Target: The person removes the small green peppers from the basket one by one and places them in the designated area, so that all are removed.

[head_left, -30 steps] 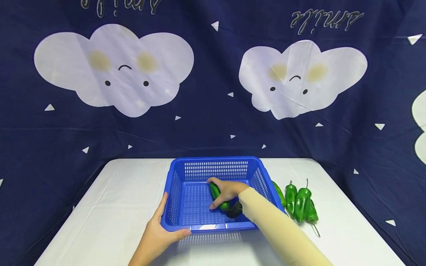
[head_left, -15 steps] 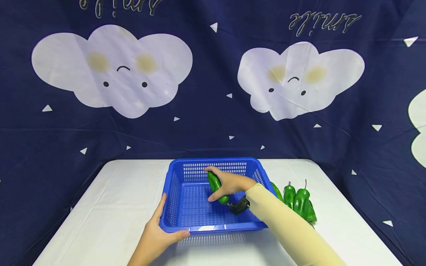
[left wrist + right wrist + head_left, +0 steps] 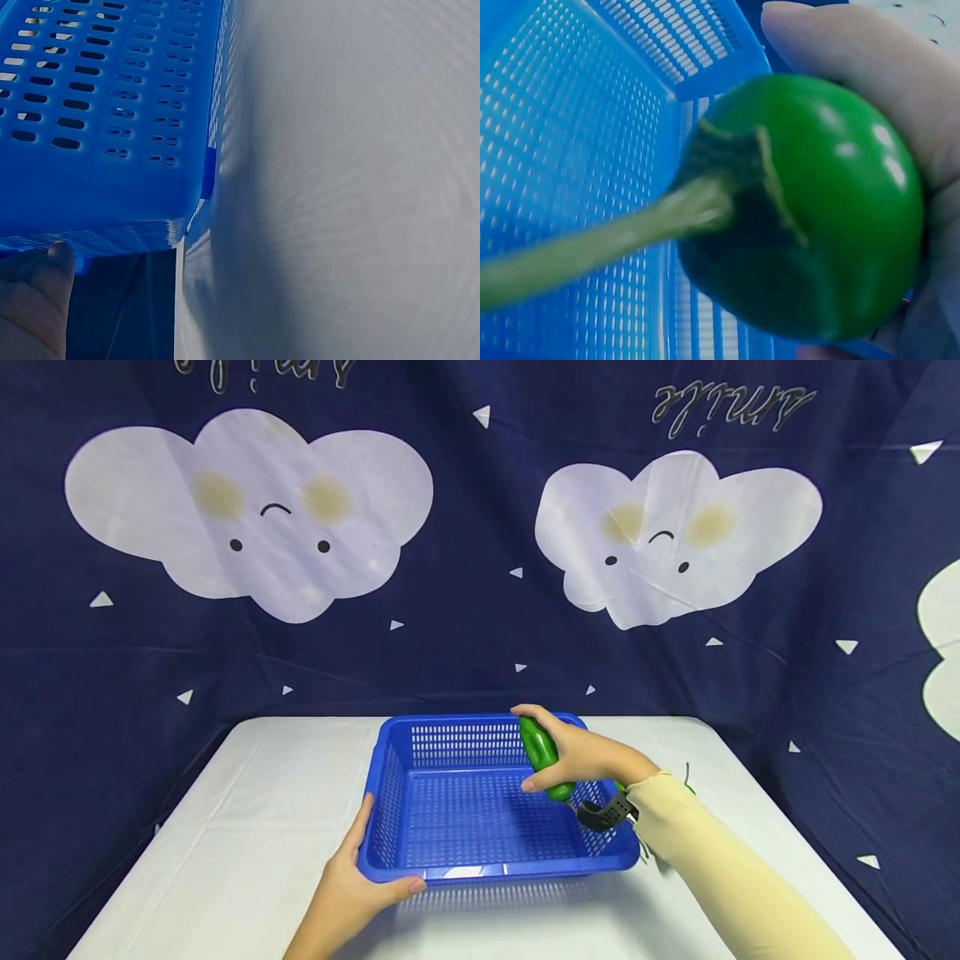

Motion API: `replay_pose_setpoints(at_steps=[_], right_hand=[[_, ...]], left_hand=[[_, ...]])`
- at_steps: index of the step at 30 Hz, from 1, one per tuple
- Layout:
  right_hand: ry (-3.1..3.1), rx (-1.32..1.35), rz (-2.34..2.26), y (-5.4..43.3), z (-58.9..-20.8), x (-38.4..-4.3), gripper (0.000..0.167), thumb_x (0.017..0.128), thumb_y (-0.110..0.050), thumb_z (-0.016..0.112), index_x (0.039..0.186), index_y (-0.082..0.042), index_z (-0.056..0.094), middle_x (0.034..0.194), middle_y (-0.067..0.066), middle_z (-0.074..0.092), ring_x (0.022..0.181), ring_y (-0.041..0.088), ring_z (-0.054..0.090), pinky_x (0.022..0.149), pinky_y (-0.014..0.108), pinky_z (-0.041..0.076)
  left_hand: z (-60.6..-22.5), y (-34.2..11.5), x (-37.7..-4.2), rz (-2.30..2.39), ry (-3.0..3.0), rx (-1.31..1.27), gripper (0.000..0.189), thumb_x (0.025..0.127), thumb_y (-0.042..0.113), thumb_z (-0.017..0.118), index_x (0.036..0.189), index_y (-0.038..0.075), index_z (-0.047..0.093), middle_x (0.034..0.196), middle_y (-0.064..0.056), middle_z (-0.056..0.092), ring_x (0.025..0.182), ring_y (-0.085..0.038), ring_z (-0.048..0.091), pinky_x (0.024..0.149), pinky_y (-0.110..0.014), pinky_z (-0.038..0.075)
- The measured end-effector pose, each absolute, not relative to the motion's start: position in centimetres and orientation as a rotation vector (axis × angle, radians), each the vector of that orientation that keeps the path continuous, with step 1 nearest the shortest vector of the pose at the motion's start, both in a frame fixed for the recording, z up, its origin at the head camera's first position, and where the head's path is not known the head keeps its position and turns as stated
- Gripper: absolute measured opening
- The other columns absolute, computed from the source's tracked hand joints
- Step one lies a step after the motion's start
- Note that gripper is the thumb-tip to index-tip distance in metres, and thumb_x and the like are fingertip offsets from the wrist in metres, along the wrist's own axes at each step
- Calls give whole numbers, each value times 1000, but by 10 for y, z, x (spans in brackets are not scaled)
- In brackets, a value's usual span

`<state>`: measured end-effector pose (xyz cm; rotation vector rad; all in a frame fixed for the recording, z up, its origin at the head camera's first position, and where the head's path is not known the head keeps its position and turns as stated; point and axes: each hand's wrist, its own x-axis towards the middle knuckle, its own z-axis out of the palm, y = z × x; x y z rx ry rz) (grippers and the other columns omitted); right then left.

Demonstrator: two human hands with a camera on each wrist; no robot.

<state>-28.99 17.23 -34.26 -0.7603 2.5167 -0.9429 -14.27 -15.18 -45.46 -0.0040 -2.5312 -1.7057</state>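
Note:
My right hand (image 3: 581, 753) grips a glossy green pepper (image 3: 540, 747) between thumb and fingers, above the right side of a blue plastic basket (image 3: 525, 867). In the right wrist view the pepper's stem (image 3: 615, 236) points left, over the basket's perforated floor. My left hand (image 3: 347, 887) holds the basket's near left corner, thumb on the front rim and fingers along the left side. Close up, the left wrist view shows the basket's slotted wall (image 3: 97, 180) and a fingertip against it. No other pepper shows inside the basket.
More green peppers lie on the white table (image 3: 225, 827) right of the basket, mostly hidden behind my right forearm (image 3: 720, 852). A dark blue curtain (image 3: 480, 635) with printed clouds hangs behind the table. A black strap (image 3: 606, 812) circles my right wrist.
My right hand has lifted the pepper off the basket floor and carried it up and right. The forearm now covers the other peppers. My left hand has stayed at the corner.

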Motion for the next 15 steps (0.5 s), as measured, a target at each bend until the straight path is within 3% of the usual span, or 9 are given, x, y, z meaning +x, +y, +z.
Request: replay_pose_setpoints(at_steps=[8,15], right_hand=[[2629,-745,-932,218,-344,-281,108,72,-41,88,153,-41,17,116,12,55,84,21,63,74,34,57],[2728,-720,-930,256,-343,-276,107,74,-42,86,154,-33,16,125,15,56,92,17,65,87,36,54]], left_hand=[[-455,-152,-143,-1701,-2537,4,132,61,39,94,161,30,8,163,-21,22,147,-43,28,116,-62,29],[-455,-151,-143,-1706,-2540,6,132,61,39,94,161,30,7,163,-21,22,147,-42,29,116,-61,30]])
